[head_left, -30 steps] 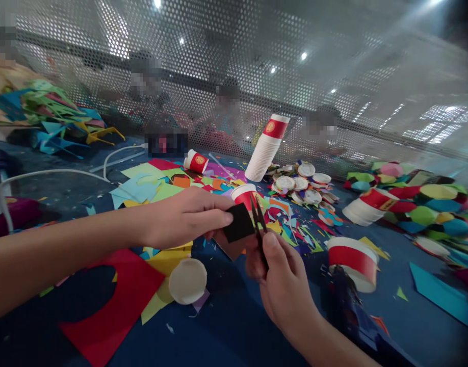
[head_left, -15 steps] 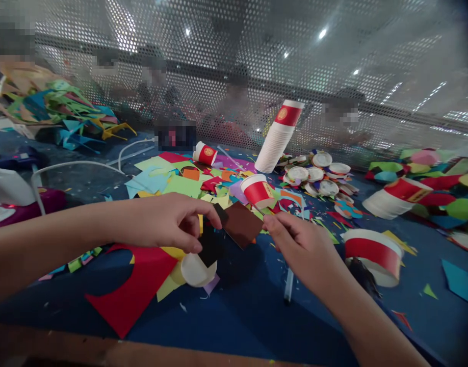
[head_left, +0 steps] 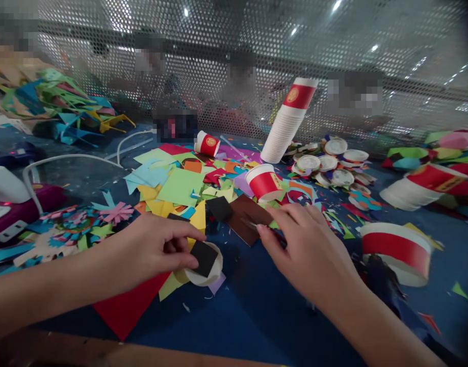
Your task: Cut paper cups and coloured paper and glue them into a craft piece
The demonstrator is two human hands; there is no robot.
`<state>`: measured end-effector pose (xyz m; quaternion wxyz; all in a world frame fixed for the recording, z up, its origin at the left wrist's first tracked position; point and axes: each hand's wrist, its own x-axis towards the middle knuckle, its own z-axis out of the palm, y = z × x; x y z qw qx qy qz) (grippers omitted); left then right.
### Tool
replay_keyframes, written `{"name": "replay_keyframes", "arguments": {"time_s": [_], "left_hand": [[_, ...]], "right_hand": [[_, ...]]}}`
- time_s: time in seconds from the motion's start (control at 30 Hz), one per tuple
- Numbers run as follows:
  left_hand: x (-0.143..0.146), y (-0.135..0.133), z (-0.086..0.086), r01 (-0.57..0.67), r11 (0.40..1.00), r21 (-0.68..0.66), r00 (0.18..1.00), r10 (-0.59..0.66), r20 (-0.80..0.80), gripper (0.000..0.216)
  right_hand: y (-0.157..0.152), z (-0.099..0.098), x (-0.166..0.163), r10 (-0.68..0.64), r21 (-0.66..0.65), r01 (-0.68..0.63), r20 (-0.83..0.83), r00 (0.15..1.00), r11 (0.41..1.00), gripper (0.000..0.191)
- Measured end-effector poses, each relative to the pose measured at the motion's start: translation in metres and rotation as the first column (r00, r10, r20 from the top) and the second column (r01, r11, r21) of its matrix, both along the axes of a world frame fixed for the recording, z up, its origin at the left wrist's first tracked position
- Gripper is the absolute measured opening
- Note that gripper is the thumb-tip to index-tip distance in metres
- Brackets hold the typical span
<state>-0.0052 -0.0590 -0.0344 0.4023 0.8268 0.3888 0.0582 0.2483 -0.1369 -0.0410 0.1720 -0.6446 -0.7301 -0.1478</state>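
Note:
My left hand (head_left: pixel 157 244) holds a small black paper square (head_left: pixel 204 258) by its edge, with the fingers curled and the thumb against it. Beneath that square sits a round white paper piece (head_left: pixel 215 270), perhaps a cup bottom, partly covered. In my right hand (head_left: pixel 303 239) is a thin pointed tool (head_left: pixel 251 223); its dark handle is mostly hidden by the fingers. The metal tip points left over a brown paper square (head_left: pixel 243 232). Another black paper piece (head_left: pixel 219 208) lies against the brown square's left corner. Red paper (head_left: pixel 130 306) spreads under my left forearm.
Coloured paper scraps (head_left: pixel 182 186) cover the middle. A red-and-white paper cup (head_left: pixel 263 182) stands behind my hands, and a tall cup stack (head_left: pixel 285 125) leans farther back. Cut cup discs (head_left: pixel 335 160) pile to the right. A purple power strip (head_left: pixel 12 221) lies left; people sit behind the perforated screen.
My left hand has drawn down and left with one black square, apart from the other black piece. My right hand has turned palm down, its tool tip now over the brown paper.

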Motion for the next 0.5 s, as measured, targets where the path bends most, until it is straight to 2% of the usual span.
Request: {"name": "replay_keyframes", "arguments": {"time_s": [0.03, 0.1, 0.17, 0.23, 0.3, 0.37, 0.4, 0.5], "left_hand": [[0.001, 0.0, -0.002, 0.014, 0.999, 0.029, 1.0, -0.014, 0.008, 0.033], [0.001, -0.001, -0.007, 0.052, 0.991, 0.126, 0.998, -0.054, 0.01, 0.028], [-0.002, -0.002, -0.011, 0.099, 0.961, 0.259, 0.994, -0.107, 0.018, 0.022], [-0.008, -0.003, -0.015, 0.137, 0.921, 0.366, 0.985, -0.166, 0.049, 0.026], [-0.015, -0.002, -0.02, 0.17, 0.899, 0.403, 0.974, -0.214, 0.068, 0.056], [-0.02, -0.001, -0.025, 0.206, 0.894, 0.397, 0.968, -0.247, 0.053, 0.092], [-0.021, 0.0, -0.027, 0.223, 0.893, 0.391, 0.964, -0.261, 0.046, 0.101], [-0.02, 0.001, -0.033, 0.232, 0.893, 0.385, 0.959, -0.276, 0.063, 0.092]], "right_hand": [[-0.002, 0.002, -0.004, 0.148, 0.059, -0.146, -0.019, 0.989, 0.987, 0.035], [-0.007, 0.004, -0.012, 0.425, 0.074, -0.42, -0.077, 0.902, 0.904, 0.033], [-0.012, 0.003, -0.021, 0.576, 0.015, -0.579, -0.13, 0.807, 0.815, 0.032], [-0.015, -0.002, -0.028, 0.641, -0.033, -0.653, -0.16, 0.751, 0.757, 0.032], [-0.015, -0.009, -0.033, 0.67, -0.059, -0.688, -0.179, 0.72, 0.723, 0.033], [-0.015, -0.015, -0.035, 0.672, -0.083, -0.692, -0.182, 0.718, 0.717, 0.035], [-0.014, -0.016, -0.036, 0.67, -0.098, -0.69, -0.177, 0.721, 0.717, 0.037], [-0.013, -0.017, -0.038, 0.649, -0.114, -0.664, -0.141, 0.747, 0.739, 0.039]]}}
